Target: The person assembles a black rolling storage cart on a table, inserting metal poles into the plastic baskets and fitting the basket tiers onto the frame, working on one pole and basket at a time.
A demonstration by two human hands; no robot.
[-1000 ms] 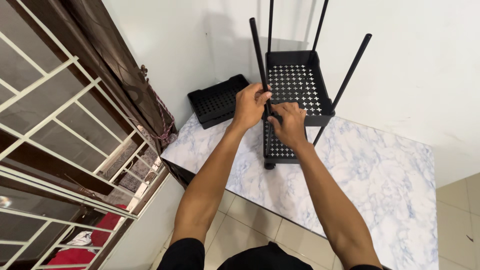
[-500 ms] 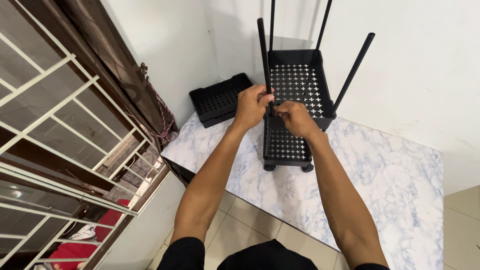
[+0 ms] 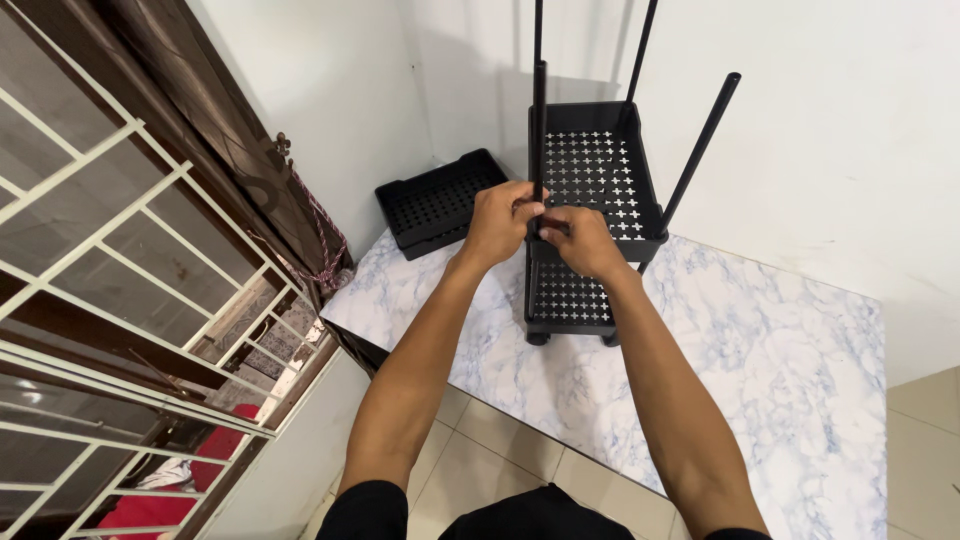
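Left hand (image 3: 497,222) gripping near black pole (image 3: 540,130) of rack, fingers closing around it. Right hand (image 3: 578,240) pinching same pole low down, at upper tray's corner. Two hands meeting, nearly touching. Rack (image 3: 590,220) standing on marble surface (image 3: 780,370): two perforated trays stacked, four poles rising, two wheels showing. One spare black tray (image 3: 435,203) lying behind, at surface's far left corner near wall.

Bright, even daylight — sharp, soft shadows.
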